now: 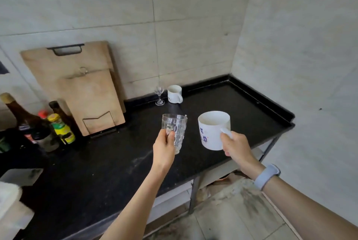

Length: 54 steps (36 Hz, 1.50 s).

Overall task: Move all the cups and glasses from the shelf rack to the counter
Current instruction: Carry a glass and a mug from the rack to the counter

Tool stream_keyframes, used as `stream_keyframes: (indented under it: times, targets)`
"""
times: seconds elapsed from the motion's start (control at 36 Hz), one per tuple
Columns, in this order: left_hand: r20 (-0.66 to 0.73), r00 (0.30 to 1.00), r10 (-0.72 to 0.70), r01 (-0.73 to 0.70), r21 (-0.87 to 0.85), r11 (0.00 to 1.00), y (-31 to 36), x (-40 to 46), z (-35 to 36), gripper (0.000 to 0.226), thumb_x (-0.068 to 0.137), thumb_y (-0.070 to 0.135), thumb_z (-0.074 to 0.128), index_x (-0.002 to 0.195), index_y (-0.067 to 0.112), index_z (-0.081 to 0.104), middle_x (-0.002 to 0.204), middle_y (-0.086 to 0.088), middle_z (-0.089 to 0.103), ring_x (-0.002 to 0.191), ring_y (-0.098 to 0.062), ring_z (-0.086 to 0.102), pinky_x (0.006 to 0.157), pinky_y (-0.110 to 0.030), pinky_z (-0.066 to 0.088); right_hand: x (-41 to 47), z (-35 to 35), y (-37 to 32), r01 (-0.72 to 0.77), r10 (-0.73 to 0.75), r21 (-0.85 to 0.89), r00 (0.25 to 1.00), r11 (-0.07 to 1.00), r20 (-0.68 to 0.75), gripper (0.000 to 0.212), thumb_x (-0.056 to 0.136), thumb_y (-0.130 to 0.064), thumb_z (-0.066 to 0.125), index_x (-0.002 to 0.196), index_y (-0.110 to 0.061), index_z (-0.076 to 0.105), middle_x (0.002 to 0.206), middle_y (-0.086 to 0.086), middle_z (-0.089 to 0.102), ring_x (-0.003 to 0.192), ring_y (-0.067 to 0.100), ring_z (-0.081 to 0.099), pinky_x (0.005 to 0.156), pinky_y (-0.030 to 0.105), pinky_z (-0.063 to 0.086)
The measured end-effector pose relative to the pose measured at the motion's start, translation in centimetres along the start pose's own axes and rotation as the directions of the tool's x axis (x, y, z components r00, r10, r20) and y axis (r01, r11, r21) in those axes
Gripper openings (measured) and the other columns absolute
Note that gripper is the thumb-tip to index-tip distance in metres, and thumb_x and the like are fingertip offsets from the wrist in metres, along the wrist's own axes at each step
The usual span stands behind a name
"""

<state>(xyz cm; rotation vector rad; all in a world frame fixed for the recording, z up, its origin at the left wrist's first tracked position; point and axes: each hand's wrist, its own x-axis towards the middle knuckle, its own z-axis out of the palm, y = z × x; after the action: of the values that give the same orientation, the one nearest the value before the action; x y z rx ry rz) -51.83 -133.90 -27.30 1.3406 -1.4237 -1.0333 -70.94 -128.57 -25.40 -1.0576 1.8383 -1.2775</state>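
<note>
My left hand (164, 147) grips a clear dimpled glass tumbler (177, 130), held upright above the black counter (108, 164). My right hand (235, 145) holds a white mug with blue print (212, 133) by its handle, also in the air over the counter. Farther back by the wall, a small stemmed glass (159, 95) and a second white mug (175, 94) stand on the counter side by side. The shelf rack is out of view.
Two wooden cutting boards (81, 88) lean against the tiled wall at the back left. Several sauce bottles (38, 125) crowd the counter's left side. The counter has a raised rim (267, 102) at the right, beside the tiled side wall.
</note>
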Motion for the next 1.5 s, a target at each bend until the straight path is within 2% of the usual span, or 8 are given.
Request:
stream_keyframes:
  times: [0.17,0.53,0.67,0.75,0.92,1.08,1.31,1.5]
  targets:
    - [0.026,1.000,-0.012,0.012,0.006,1.000,-2.2,7.8,6.3,0.027,0.095,0.022,0.042,0.078,0.002,0.045,0.068,-0.001,0.045,0.063,-0.013,0.038,0.060,-0.031,0.035,9.4,-0.2,2.4,-0.040,0.040,-0.010,0.999,0.999,0.028,0.033,0.084,-0.012,0.045,0.052,-0.017,0.041,0.052,-0.001,0.042,0.051,0.014,0.036,0.050,0.027,0.028]
    - [0.011,0.979,-0.202,0.202,-0.025,0.979,-6.7,27.7,21.6,0.025,0.096,0.023,0.039,0.087,0.002,0.048,0.075,0.000,0.051,0.071,-0.015,0.047,0.064,-0.027,0.042,35.1,1.3,8.0,-0.140,0.151,-0.077,0.976,0.987,0.159,0.026,0.088,-0.017,0.046,0.062,-0.014,0.048,0.059,0.001,0.046,0.055,0.013,0.042,0.052,0.024,0.033]
    - [-0.036,0.979,-0.200,0.198,-0.046,0.979,-9.4,33.6,25.5,0.019,0.097,0.022,0.038,0.085,0.010,0.048,0.075,0.004,0.053,0.068,-0.008,0.049,0.056,-0.009,0.042,42.4,3.4,10.7,-0.163,0.173,-0.069,0.968,0.984,0.180,0.028,0.088,-0.018,0.046,0.061,-0.013,0.048,0.057,0.001,0.044,0.054,0.012,0.040,0.052,0.026,0.032]
    - [-0.062,0.981,-0.182,0.179,-0.046,0.983,-11.0,36.6,27.0,0.019,0.097,0.023,0.037,0.080,0.020,0.045,0.078,0.005,0.052,0.072,-0.008,0.048,0.064,-0.019,0.042,46.1,4.7,12.1,-0.141,0.152,-0.066,0.968,0.988,0.201,0.029,0.087,-0.017,0.046,0.058,-0.012,0.044,0.056,0.002,0.041,0.053,0.013,0.037,0.052,0.028,0.030]
    - [-0.113,0.987,-0.117,0.113,-0.040,0.993,-13.8,40.6,29.0,0.022,0.098,0.023,0.037,0.077,0.028,0.041,0.079,0.008,0.048,0.071,-0.004,0.044,0.063,-0.011,0.040,50.9,7.0,13.8,-0.099,0.103,-0.030,0.971,0.995,0.218,0.030,0.086,-0.015,0.046,0.057,-0.012,0.037,0.056,0.003,0.036,0.053,0.014,0.032,0.052,0.031,0.027]
    - [-0.135,0.984,-0.114,0.105,-0.076,0.992,-15.3,43.0,30.3,0.019,0.098,0.022,0.035,0.080,0.025,0.040,0.083,0.001,0.048,0.074,-0.009,0.043,0.068,-0.021,0.038,53.6,8.9,15.0,-0.056,0.057,-0.010,0.966,0.998,0.251,0.025,0.086,-0.013,0.046,0.062,-0.010,0.039,0.060,0.009,0.033,0.056,0.019,0.029,0.053,0.033,0.024]
    - [-0.109,0.992,-0.062,0.054,-0.074,0.996,-16.3,45.2,31.2,0.010,0.098,0.018,0.036,0.089,0.017,0.041,0.081,0.009,0.044,0.072,-0.002,0.041,0.067,-0.005,0.037,56.4,10.5,15.2,-0.050,0.048,0.001,0.959,0.999,0.278,0.021,0.085,-0.014,0.044,0.065,-0.011,0.039,0.063,0.010,0.032,0.058,0.021,0.029,0.053,0.031,0.024]
    - [-0.116,0.990,-0.083,0.086,0.013,0.996,-17.6,45.5,31.1,0.010,0.097,0.019,0.037,0.095,0.021,0.046,0.097,0.001,0.053,0.089,-0.007,0.049,0.075,-0.011,0.038,57.5,11.1,15.4,-0.047,0.068,-0.071,0.941,0.996,0.333,0.018,0.089,-0.017,0.042,0.073,-0.010,0.046,0.072,0.011,0.040,0.067,0.022,0.037,0.062,0.034,0.033]
